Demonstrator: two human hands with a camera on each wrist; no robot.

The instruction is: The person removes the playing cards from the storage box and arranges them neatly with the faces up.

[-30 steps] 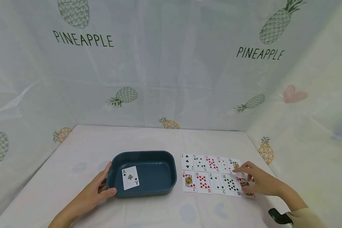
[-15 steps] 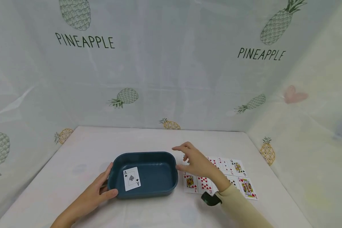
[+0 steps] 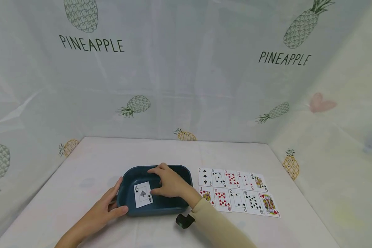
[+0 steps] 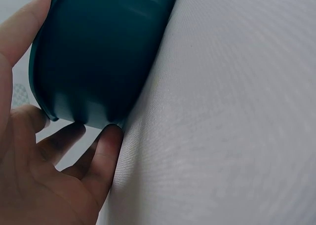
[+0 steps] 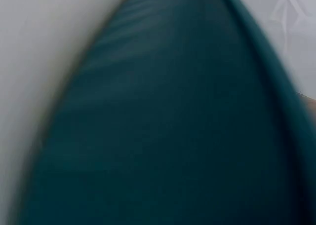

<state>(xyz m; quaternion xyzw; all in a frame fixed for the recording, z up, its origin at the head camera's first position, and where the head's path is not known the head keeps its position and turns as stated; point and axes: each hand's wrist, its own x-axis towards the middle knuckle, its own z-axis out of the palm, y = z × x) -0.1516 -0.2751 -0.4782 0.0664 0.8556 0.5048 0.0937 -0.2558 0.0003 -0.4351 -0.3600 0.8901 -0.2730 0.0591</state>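
Observation:
A dark teal rectangular tray [image 3: 161, 208] stands on the table. My left hand [image 3: 102, 209] grips its left end, the thumb at the near corner and the fingers round the end wall, also plain in the left wrist view. Inside the tray lies an ace of spades [image 3: 143, 199], face up and slightly tilted. Over the tray reaches my right hand [image 3: 171, 182], thumb and forefinger apart with nothing between them. The thumb tip is at the card's right edge; whether it touches I cannot tell. The right wrist view shows mostly the tray's blurred outer wall [image 5: 163, 116].
To the right of the tray, playing cards lie face up in two rows, among them a ten of hearts [image 3: 222, 199] and a king of hearts [image 3: 269, 204]. A white cloth covers the table [image 3: 136, 151]. Pineapple-print sheets [image 3: 186, 69] hang behind and at the sides.
My right hand has moved left from the king at the right end of the rows, across the cards, to over the tray. The left hand and the ace have stayed put.

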